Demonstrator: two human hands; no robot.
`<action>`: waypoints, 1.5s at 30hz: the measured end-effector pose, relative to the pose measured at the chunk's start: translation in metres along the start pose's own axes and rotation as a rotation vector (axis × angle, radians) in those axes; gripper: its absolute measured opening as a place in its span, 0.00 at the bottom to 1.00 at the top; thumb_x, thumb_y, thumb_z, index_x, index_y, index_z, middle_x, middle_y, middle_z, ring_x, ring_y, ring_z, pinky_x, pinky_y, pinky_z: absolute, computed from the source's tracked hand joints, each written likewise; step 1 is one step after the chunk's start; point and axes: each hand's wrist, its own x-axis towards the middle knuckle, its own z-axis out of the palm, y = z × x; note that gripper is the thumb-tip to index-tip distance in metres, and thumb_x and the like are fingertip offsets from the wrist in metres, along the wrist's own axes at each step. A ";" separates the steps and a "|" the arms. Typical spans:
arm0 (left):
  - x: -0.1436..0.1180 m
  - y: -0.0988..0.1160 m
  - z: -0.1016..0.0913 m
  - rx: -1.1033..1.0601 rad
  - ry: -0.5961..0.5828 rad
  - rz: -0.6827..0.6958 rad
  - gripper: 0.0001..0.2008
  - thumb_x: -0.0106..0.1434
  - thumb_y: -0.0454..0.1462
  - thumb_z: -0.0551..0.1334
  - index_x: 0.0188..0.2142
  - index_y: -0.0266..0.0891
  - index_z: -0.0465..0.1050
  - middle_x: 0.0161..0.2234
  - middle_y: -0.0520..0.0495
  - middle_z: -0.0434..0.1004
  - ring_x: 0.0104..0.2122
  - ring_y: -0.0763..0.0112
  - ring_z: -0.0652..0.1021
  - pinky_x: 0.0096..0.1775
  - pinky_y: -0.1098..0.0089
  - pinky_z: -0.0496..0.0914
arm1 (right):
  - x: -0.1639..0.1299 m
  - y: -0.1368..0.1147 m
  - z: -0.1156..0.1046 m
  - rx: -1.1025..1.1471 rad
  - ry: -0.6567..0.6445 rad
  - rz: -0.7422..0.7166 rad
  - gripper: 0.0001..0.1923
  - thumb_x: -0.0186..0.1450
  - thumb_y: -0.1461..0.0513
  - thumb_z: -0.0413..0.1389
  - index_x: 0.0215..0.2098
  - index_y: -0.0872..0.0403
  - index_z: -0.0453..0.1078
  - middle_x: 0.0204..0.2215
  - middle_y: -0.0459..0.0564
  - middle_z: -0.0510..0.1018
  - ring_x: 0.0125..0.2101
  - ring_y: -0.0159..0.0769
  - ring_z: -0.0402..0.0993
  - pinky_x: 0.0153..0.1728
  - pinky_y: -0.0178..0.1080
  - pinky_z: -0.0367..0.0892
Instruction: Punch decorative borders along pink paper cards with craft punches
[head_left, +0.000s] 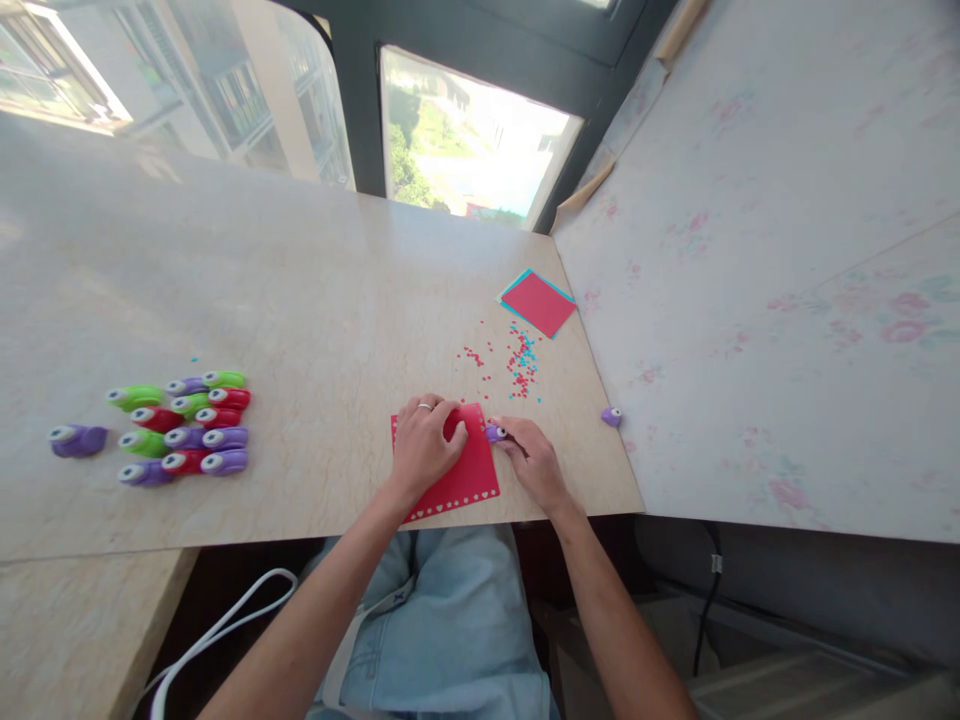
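Pressing down on a red paper sheet (463, 470), the left hand (427, 445) is lying flat with fingers spread over the sheet's upper half, a ring showing on one finger; it is grasping nothing, only pinning the paper to the desk (315, 300). The right hand (529, 458) is gripping a small purple punch (496, 433) at the sheet's right edge, fingers curled round its body, the white-ringed end pointing left toward the paper. The sheet is sitting near the desk's front edge, and a row of small cut-out holes is running along its lower border. Red and blue paper bits (517, 365) are lying scattered just beyond the sheet. Farther back, a stack of red and blue squares (538, 303) is resting near the desk's right edge. Another purple punch (611, 416) is lying alone, right of the hands. Well to the left, a cluster of green, red and purple punches (184, 428) is sitting in rows, with one separate purple punch (77, 439) beside it.
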 end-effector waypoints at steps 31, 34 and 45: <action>-0.001 0.000 0.000 -0.034 0.003 -0.018 0.10 0.62 0.37 0.61 0.43 0.40 0.76 0.42 0.43 0.75 0.44 0.57 0.73 0.49 0.57 0.66 | 0.000 0.007 -0.008 0.017 -0.059 -0.096 0.17 0.70 0.64 0.54 0.55 0.46 0.73 0.48 0.52 0.81 0.49 0.40 0.75 0.52 0.48 0.71; -0.001 -0.001 0.001 -0.036 0.000 -0.022 0.09 0.63 0.38 0.61 0.42 0.41 0.76 0.42 0.43 0.75 0.44 0.57 0.73 0.50 0.57 0.66 | 0.000 0.006 -0.009 0.006 -0.088 -0.073 0.17 0.70 0.63 0.54 0.55 0.46 0.74 0.48 0.52 0.81 0.49 0.40 0.76 0.52 0.48 0.71; -0.001 -0.002 0.001 -0.063 0.002 -0.034 0.10 0.63 0.38 0.60 0.43 0.41 0.76 0.43 0.43 0.76 0.45 0.58 0.73 0.51 0.58 0.65 | 0.000 0.004 -0.009 0.010 -0.082 -0.073 0.16 0.70 0.61 0.54 0.55 0.46 0.74 0.49 0.52 0.80 0.50 0.40 0.76 0.53 0.49 0.70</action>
